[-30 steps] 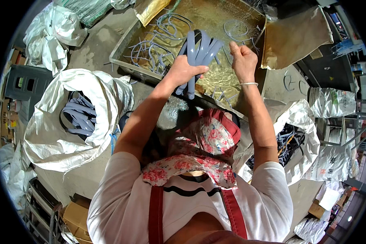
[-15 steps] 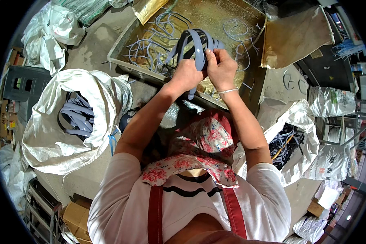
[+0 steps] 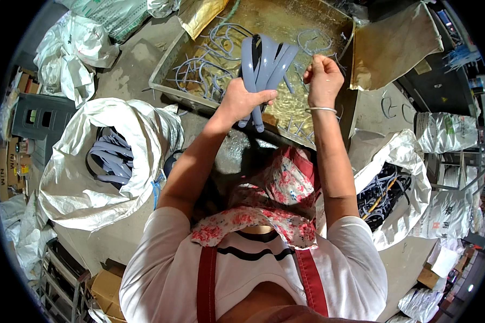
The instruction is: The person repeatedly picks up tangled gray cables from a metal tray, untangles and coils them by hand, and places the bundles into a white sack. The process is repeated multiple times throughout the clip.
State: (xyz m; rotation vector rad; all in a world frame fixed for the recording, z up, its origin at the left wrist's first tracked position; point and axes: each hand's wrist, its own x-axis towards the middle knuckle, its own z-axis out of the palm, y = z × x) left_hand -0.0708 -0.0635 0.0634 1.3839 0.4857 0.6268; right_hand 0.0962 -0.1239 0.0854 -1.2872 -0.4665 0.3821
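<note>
My left hand (image 3: 242,100) is wrapped round a fanned bunch of grey, glossy plastic headbands (image 3: 265,63). Their curved tops point away from me, and their rounded ends stick out below the fist. Black inner surfaces show between some of them. To the right of the bunch, my right hand (image 3: 324,81) is raised and apart from it, fingers curled together in a pinch. Whatever those fingertips may hold is too small to make out. Beneath both hands lies a shallow metal tray (image 3: 191,102) with thin grey offcut strips (image 3: 202,72) scattered in it.
At my left stands a white woven sack (image 3: 64,188) with more grey headbands (image 3: 113,156) inside. Another white sack (image 3: 412,215) on the right holds dark, tangled strips (image 3: 385,194). A brown board (image 3: 396,46) leans at the tray's right edge. Cardboard boxes (image 3: 106,290) sit lower left.
My right hand has left the headbands and moved right. In my left hand the bunch has turned from a looped side view to a flatter fan.
</note>
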